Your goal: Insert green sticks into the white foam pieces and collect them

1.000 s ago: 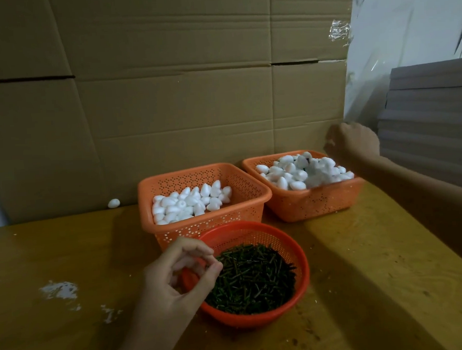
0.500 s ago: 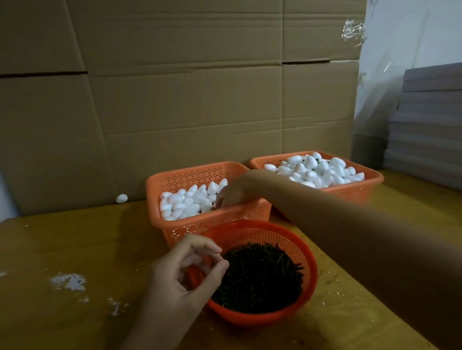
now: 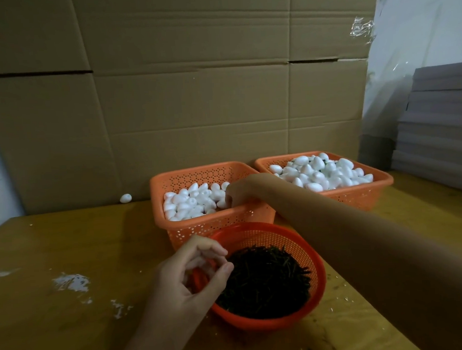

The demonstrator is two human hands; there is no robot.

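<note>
Green sticks (image 3: 265,280): short, thin and dark, almost black-green in this light, heaped in a loose tangle in the round basket.
Round basket (image 3: 265,236): red-orange mesh, nearest of the three, standing on the table just in front of the left square basket.
Foam pieces, left lot (image 3: 188,203): small white egg-like shapes lying low in the left square basket (image 3: 214,229), which is orange and perforated.
Foam pieces, right lot (image 3: 323,172): the same white shapes piled above the rim of the right square basket (image 3: 359,196); a few show dark green between them.
Stray foam piece (image 3: 125,198): alone on the table at the far left, against the cardboard.
Left hand (image 3: 192,278): at the near-left rim of the round basket, fingers curled, thumb tip close to the forefinger; whether a stick is pinched cannot be told.
Right hand (image 3: 236,194): reaching across into the right side of the left square basket, fingers bent down among the foam, tips hidden; its grasp cannot be told.
Table (image 3: 72,330): yellowish wood with white flecks (image 3: 72,282) at the left.
Cardboard (image 3: 194,110): flattened brown sheets standing along the far side.
Grey sheets (image 3: 441,126): stacked at the far right.
</note>
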